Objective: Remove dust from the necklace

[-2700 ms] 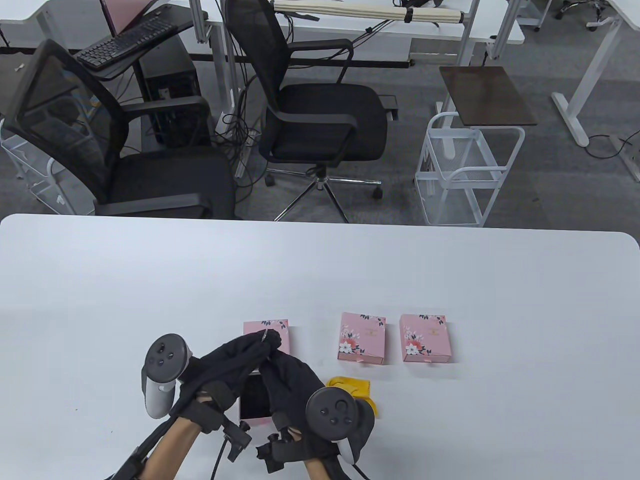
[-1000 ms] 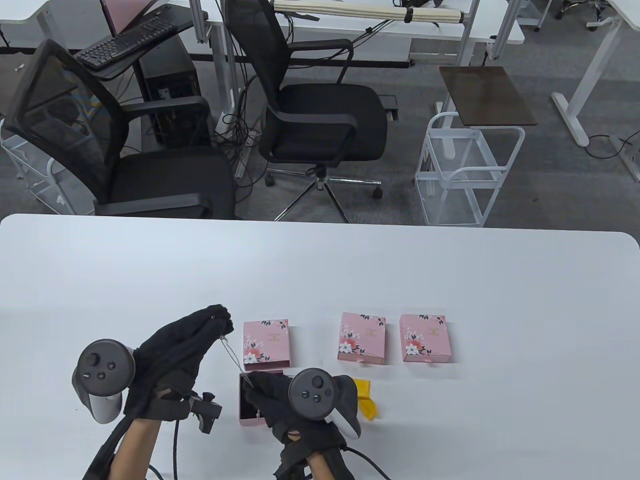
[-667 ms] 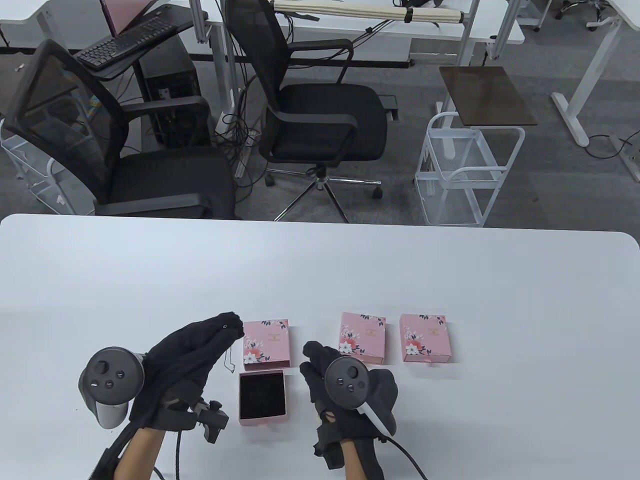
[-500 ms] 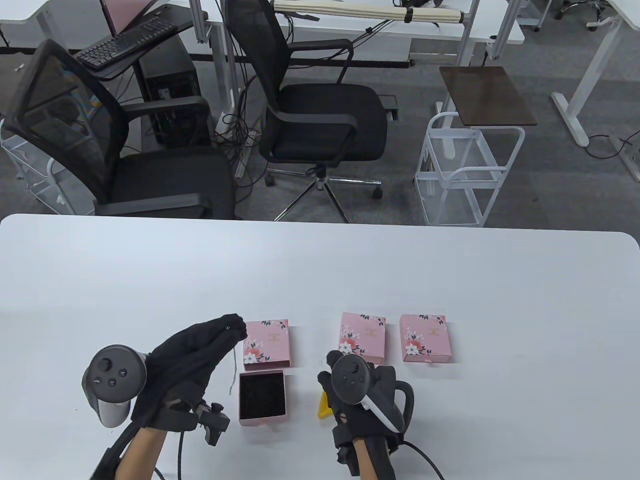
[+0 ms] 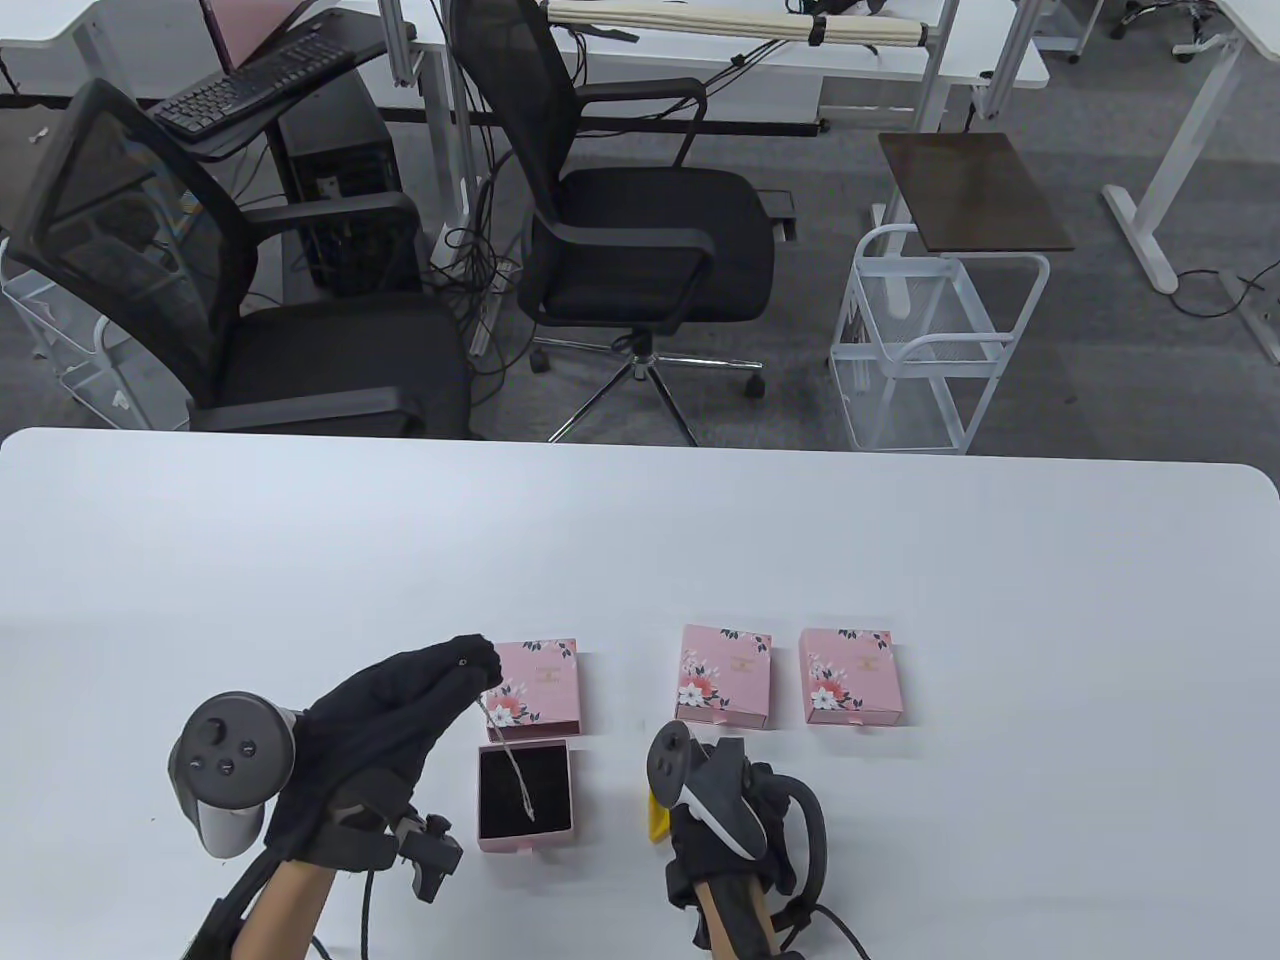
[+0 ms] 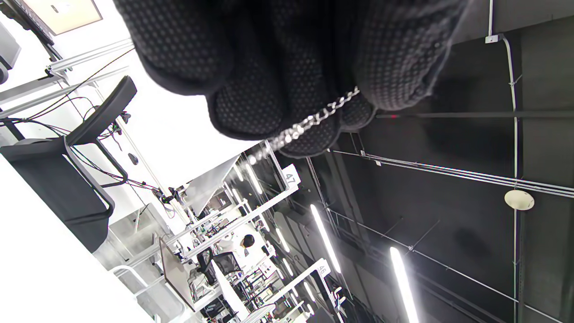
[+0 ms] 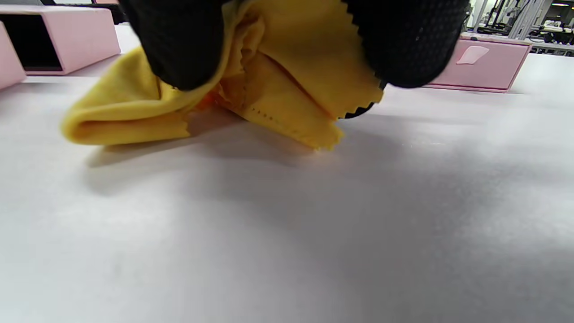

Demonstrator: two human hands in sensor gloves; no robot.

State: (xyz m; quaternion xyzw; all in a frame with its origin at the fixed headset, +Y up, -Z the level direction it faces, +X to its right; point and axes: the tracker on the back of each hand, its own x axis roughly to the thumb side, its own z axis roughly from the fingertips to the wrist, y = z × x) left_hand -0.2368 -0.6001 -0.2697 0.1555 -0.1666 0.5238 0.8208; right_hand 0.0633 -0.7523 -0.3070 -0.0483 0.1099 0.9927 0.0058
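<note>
**A:** The left hand (image 5: 400, 720) is up off the table with the necklace (image 5: 510, 765) pinched at its fingertips (image 6: 314, 134). The silver chain dangles down over the open drawer of the pink box (image 5: 525, 795).

**B:** A fine chain, that. Light as anything, completely limp, and I'd say slippery against the glove fabric. A tight pinch near one end looks like the right hold, because it lets the rest hang straight and free of knots.

**A:** Across to the right hand (image 5: 725, 800): it's down on the white table (image 5: 900, 560), fingers curled around the yellow cloth (image 7: 278, 89), which is bunched and folded beneath them.

**B:** A soft cloth with a zigzag edge, so no risk to delicate links. The risk is tugging: a chain this thin could kink or snap if it gets dragged hard.

**A:** Is there a pendant on it?

**B:** Hard to say. The lower end is too thin to read against the dark lining of the drawer.

**A:** The box sleeve (image 5: 535, 685) sits just behind the drawer, and two closed pink boxes (image 5: 725, 675) (image 5: 852, 677) stand off to the right.
</note>
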